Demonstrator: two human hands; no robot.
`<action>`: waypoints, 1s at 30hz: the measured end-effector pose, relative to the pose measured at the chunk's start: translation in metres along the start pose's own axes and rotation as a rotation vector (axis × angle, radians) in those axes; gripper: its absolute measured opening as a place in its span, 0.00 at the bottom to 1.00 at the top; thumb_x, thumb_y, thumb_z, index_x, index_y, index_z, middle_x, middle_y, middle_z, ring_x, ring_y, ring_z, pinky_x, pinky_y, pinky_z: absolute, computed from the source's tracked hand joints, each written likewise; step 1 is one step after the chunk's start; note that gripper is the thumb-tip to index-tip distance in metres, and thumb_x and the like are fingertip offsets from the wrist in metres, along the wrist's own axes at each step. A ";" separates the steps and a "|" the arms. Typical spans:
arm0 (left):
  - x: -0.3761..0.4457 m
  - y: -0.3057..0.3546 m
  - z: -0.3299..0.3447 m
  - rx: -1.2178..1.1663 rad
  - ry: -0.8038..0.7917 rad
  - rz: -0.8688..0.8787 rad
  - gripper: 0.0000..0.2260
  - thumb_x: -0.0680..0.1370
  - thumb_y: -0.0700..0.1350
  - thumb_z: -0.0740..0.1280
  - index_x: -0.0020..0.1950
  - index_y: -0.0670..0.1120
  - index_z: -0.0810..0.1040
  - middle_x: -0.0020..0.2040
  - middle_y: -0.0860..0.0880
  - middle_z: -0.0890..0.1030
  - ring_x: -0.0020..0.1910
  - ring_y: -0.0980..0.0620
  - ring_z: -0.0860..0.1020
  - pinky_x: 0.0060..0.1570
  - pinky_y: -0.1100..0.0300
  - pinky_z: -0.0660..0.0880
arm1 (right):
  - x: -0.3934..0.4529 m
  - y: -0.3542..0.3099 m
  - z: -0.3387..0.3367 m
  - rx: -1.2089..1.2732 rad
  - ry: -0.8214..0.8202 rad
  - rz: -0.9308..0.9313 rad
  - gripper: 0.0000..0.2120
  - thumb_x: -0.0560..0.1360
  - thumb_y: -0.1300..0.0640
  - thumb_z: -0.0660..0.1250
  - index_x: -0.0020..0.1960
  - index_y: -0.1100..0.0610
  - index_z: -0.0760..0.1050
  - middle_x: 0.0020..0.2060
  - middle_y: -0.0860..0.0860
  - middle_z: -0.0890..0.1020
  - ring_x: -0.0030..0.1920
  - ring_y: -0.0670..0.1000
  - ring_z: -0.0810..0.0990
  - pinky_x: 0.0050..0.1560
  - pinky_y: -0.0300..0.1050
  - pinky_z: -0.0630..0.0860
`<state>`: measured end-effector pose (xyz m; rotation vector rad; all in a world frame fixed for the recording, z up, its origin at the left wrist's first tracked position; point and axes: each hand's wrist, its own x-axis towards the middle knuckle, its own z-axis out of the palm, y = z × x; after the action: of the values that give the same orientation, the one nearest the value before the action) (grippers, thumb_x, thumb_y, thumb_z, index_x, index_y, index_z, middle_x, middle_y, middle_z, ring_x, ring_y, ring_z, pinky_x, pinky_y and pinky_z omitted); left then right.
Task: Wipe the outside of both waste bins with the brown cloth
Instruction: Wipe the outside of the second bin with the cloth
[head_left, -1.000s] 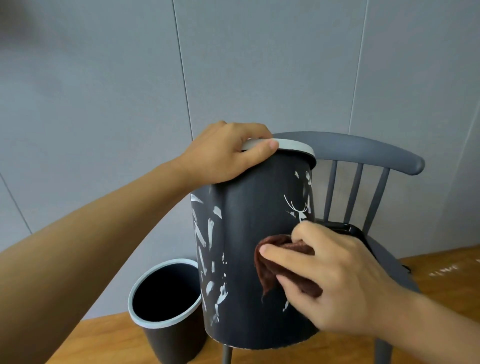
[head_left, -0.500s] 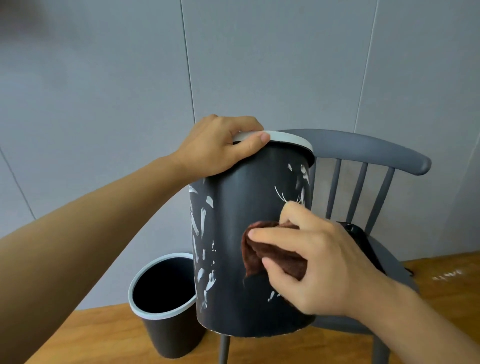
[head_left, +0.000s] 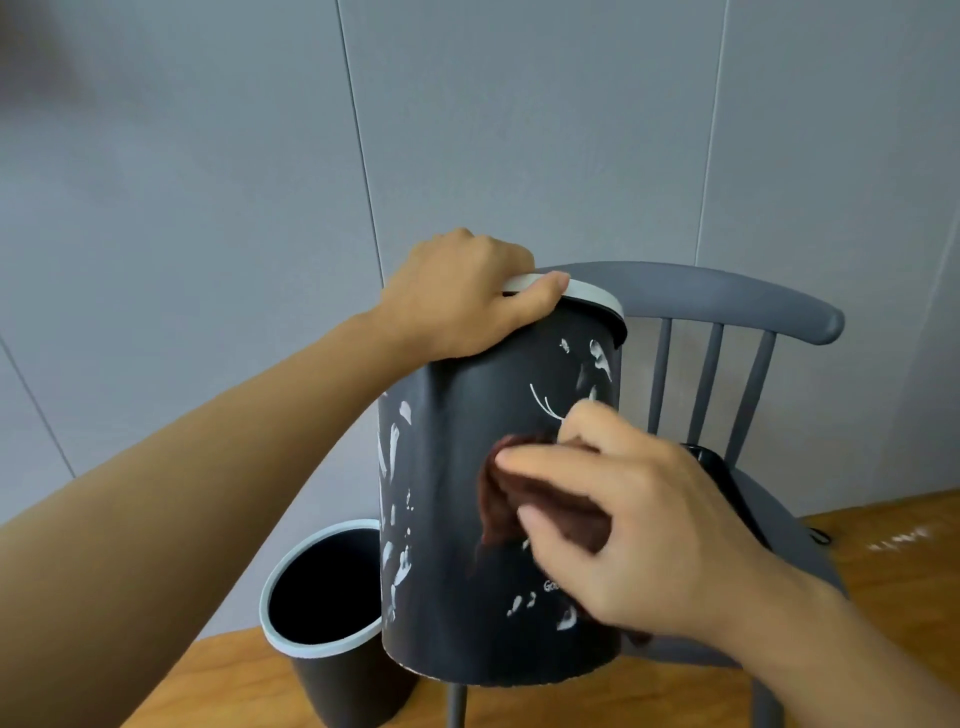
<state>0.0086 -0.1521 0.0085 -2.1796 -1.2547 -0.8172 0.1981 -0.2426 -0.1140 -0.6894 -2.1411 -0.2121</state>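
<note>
A dark grey waste bin (head_left: 452, 519) with white marks and a pale rim is held up in front of me, tilted slightly. My left hand (head_left: 462, 296) grips its rim at the top, thumb over the edge. My right hand (head_left: 623, 525) holds the brown cloth (head_left: 506, 499) and presses it against the bin's side, about halfway up. A second dark bin (head_left: 332, 654) with a pale rim stands upright on the floor at the lower left, open and dark inside.
A grey spindle-back chair (head_left: 727, 301) stands right behind the held bin, with a black object (head_left: 711, 462) on its seat. The floor (head_left: 883, 561) is wood. A grey panelled wall (head_left: 260, 208) closes the space behind.
The cloth and my right hand have slid up and leftward across the bin's side. The bin and my left hand sit a little higher in view.
</note>
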 end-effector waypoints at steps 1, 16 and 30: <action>0.000 -0.002 0.000 -0.022 0.020 -0.008 0.26 0.78 0.65 0.58 0.30 0.47 0.60 0.24 0.50 0.64 0.27 0.52 0.65 0.30 0.54 0.60 | 0.003 0.005 -0.003 0.007 0.083 0.045 0.16 0.76 0.47 0.69 0.63 0.47 0.83 0.46 0.46 0.75 0.40 0.48 0.78 0.37 0.47 0.79; 0.004 -0.015 0.017 -0.107 0.082 0.025 0.25 0.78 0.65 0.55 0.31 0.48 0.60 0.25 0.49 0.64 0.27 0.47 0.65 0.30 0.54 0.59 | 0.014 0.021 0.001 -0.091 0.041 0.194 0.27 0.80 0.45 0.55 0.78 0.47 0.72 0.69 0.51 0.69 0.60 0.56 0.71 0.57 0.57 0.77; 0.005 -0.023 0.019 -0.142 0.062 -0.039 0.25 0.79 0.63 0.57 0.32 0.45 0.59 0.27 0.47 0.62 0.31 0.43 0.64 0.33 0.50 0.63 | -0.012 0.008 0.016 -0.043 -0.086 0.041 0.17 0.75 0.50 0.70 0.62 0.52 0.81 0.50 0.49 0.75 0.43 0.51 0.78 0.41 0.50 0.80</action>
<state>-0.0045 -0.1261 0.0009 -2.2270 -1.2458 -1.0101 0.1974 -0.2345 -0.1339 -0.7796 -2.2071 -0.2104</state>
